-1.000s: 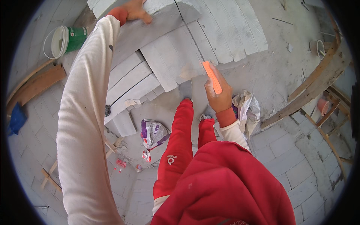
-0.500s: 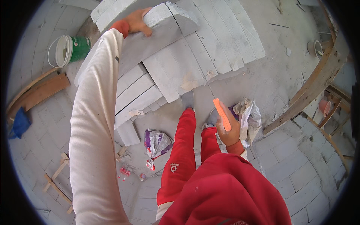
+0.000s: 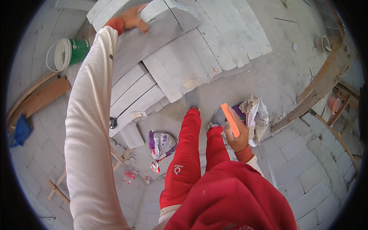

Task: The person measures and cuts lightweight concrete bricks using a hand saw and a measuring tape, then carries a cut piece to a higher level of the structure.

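At the upper left, my left hand (image 3: 132, 19) grips the edge of a pale grey concrete block (image 3: 157, 28), its thumb against the near face. The block lies on a stack of similar blocks (image 3: 172, 69). Lower and to the right, my right hand (image 3: 237, 134) is closed around the orange handle of a handsaw (image 3: 230, 119). The saw blade shows nearly edge-on as a thin line running away from the handle toward the block. A dark narrow line crosses the block to the right of my left hand.
Crumpled bags (image 3: 257, 119) lie right of my feet, and a purple-white bag (image 3: 161, 145) lies to their left. A green bucket (image 3: 73, 53) stands at the far left. Curved wooden boards (image 3: 318, 92) edge the right side. Wood pieces (image 3: 57, 188) lie lower left.
My right hand and the saw handle have shifted slightly toward me, away from the block. My left hand keeps its grip on the block. The whole view has moved a little.
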A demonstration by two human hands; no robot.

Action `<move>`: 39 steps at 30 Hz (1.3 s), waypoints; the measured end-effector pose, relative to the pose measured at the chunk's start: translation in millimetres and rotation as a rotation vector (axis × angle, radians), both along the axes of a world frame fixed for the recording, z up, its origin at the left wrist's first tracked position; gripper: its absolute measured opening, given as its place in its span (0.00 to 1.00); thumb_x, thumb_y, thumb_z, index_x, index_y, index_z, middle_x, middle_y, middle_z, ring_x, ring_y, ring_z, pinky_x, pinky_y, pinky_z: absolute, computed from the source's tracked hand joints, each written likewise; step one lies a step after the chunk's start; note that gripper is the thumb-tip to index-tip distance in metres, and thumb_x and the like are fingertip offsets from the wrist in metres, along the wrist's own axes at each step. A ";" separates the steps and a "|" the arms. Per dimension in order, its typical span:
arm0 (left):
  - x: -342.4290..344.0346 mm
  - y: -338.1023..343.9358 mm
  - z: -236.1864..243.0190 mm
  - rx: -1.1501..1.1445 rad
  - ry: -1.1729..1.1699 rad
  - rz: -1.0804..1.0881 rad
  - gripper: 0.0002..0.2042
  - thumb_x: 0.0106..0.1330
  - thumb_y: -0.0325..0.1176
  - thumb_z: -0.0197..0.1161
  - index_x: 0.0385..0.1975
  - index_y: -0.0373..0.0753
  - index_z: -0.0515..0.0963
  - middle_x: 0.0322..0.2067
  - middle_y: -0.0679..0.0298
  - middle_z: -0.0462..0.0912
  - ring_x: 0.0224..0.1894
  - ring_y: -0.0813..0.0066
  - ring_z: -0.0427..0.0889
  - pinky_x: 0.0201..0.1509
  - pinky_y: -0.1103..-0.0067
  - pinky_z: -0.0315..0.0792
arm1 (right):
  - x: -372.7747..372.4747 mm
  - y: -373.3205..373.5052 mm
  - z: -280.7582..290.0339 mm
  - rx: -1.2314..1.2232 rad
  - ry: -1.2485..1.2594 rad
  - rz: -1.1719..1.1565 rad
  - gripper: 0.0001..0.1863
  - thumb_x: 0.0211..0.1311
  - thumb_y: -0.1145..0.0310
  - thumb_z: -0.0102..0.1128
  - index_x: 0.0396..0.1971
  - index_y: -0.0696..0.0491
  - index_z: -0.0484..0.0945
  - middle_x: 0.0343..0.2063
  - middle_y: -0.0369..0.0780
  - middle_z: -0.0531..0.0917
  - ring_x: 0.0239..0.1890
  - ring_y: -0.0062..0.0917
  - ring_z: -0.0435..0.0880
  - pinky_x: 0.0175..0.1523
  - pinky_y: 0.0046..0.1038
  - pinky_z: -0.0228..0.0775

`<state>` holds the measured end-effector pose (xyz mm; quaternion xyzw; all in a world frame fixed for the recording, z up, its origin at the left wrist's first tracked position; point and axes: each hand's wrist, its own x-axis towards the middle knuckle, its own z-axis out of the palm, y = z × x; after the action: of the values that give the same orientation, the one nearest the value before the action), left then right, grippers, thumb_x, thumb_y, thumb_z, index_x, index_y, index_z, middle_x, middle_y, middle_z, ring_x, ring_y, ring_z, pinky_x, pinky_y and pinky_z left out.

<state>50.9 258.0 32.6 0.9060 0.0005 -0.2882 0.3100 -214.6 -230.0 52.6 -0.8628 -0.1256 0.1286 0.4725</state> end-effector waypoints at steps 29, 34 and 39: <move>14.3 -4.9 8.0 -0.212 0.063 -0.034 0.49 0.33 0.31 0.79 0.68 0.40 0.71 0.62 0.57 0.80 0.67 0.62 0.73 0.71 0.69 0.67 | 35.2 32.2 -54.0 0.030 0.076 -0.016 0.26 0.66 0.69 0.58 0.65 0.55 0.74 0.52 0.52 0.84 0.45 0.44 0.89 0.46 0.36 0.82; 9.2 -6.1 4.7 0.039 0.013 -0.061 0.46 0.37 0.38 0.76 0.66 0.42 0.72 0.54 0.58 0.82 0.58 0.59 0.78 0.66 0.70 0.69 | 48.3 44.1 -57.7 0.034 -0.017 -0.016 0.28 0.63 0.70 0.59 0.65 0.55 0.75 0.51 0.52 0.85 0.41 0.43 0.89 0.44 0.36 0.82; 8.3 -5.7 9.4 0.015 0.047 0.002 0.48 0.31 0.38 0.76 0.65 0.42 0.73 0.52 0.59 0.83 0.54 0.59 0.80 0.64 0.71 0.70 | -10.1 -23.3 -26.8 -0.055 0.121 -0.025 0.27 0.66 0.69 0.58 0.65 0.57 0.74 0.55 0.50 0.84 0.46 0.41 0.90 0.48 0.35 0.83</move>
<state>59.2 252.3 42.0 0.9013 0.0110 -0.3090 0.3035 -224.7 -253.3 25.8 -0.8677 -0.0825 0.1780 0.4567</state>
